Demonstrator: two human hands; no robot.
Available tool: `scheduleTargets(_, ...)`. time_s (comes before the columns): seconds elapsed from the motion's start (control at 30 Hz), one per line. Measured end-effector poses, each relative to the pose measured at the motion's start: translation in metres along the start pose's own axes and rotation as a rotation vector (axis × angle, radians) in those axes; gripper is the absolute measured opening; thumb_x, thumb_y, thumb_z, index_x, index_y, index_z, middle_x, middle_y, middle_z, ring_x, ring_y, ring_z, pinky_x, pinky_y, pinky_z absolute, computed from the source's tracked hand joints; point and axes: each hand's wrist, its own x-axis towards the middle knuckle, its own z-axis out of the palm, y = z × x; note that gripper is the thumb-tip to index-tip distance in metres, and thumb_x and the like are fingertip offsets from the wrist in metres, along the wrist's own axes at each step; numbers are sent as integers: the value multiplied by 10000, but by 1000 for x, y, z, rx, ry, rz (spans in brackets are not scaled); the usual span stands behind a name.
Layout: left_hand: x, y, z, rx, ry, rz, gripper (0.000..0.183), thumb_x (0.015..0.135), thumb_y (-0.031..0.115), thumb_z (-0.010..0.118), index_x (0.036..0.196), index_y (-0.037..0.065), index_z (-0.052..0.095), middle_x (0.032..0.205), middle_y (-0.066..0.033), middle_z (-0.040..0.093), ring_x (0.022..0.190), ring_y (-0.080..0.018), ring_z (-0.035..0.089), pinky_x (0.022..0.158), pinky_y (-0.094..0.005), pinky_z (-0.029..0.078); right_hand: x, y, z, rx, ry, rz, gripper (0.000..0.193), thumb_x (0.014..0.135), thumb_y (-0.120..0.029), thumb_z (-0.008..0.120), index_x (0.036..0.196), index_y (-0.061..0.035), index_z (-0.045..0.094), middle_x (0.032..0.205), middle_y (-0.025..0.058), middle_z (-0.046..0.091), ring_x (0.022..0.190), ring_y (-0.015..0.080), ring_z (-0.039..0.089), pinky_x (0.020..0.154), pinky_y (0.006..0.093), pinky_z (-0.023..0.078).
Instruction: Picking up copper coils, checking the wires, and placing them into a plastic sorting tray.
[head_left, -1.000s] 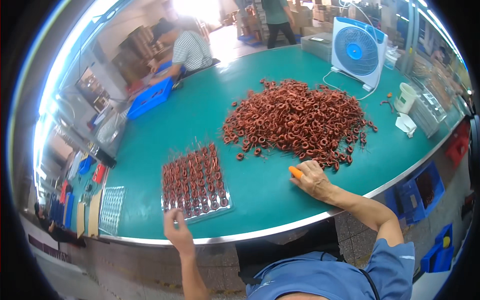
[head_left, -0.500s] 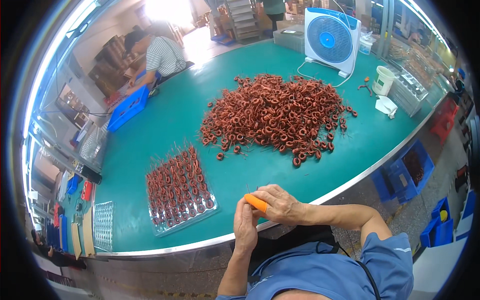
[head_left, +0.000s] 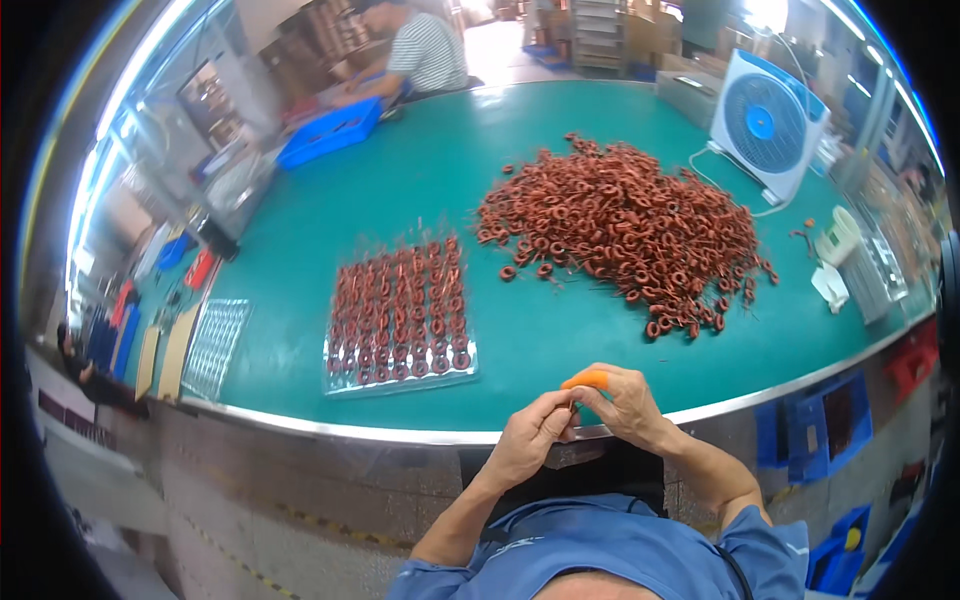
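In front of my body, at the table's near edge, my two hands meet with their fingertips together. My left hand [head_left: 530,436] is pinched closed, its thumb and forefinger against the other hand's fingers. An orange finger cot covers one finger of my right hand [head_left: 632,404], which is bent closed too. Between them is a small ring coil, mostly hidden by the fingers; only a thin wire-like bit shows. To the left lies a clear plastic tray [head_left: 400,384] with rows of reddish-brown ring coils, leads upward. A large heap of loose ring coils [head_left: 625,220] lies farther right.
A blue-and-white box fan [head_left: 765,125] stands at the back right, near a white cup [head_left: 838,236] and clear trays. A person in a striped top [head_left: 428,52] sits across the green table [head_left: 300,215] by a blue bin [head_left: 330,132]. Another clear tray [head_left: 216,345] lies far left.
The view has swung, so the table's things sit elsewhere in the picture. My hands stay together but have turned: the left now points right and the fingertips press closer.
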Motion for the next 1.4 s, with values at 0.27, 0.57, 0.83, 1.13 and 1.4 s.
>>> scheduleTargets(0.27,-3,-24,-6,-309,193,-71,275,1018,163,475,1188,-22,586,921,-48,614,805,-114,599,745,-252,507,8,-18,25,-511,235,-634,162,736,-75,730,872,-32,652,957,87,630,905,272,604,843,451,442)
scheduleTargets(0.57,-3,-4,22,-484,221,164,186,1029,209,449,1065,47,533,798,-6,526,681,-91,512,620,-237,450,-6,0,20,571,202,-7,222,940,-118,532,963,76,636,1032,109,622,955,178,571,879,293,429)
scheduleTargets(0.83,-13,3,-15,42,253,204,289,913,108,565,1189,44,509,935,-50,529,877,-126,523,773,-279,461,13,6,43,517,162,199,306,995,-213,497,1097,46,623,1015,96,632,984,172,587,903,325,468)
scheduleTargets(1.13,-7,0,-49,-136,353,192,294,953,79,581,1227,19,494,856,-29,566,719,-87,558,648,-228,471,21,4,46,536,-46,213,309,981,-234,561,1141,20,634,907,71,668,786,119,633,697,237,495)
scheduleTargets(1.4,5,13,-11,388,476,243,230,922,31,564,1148,-8,552,839,-22,551,693,-73,500,597,-222,420,11,-6,40,58,283,-91,226,965,-212,567,942,-17,680,726,113,623,622,164,609,547,306,477)
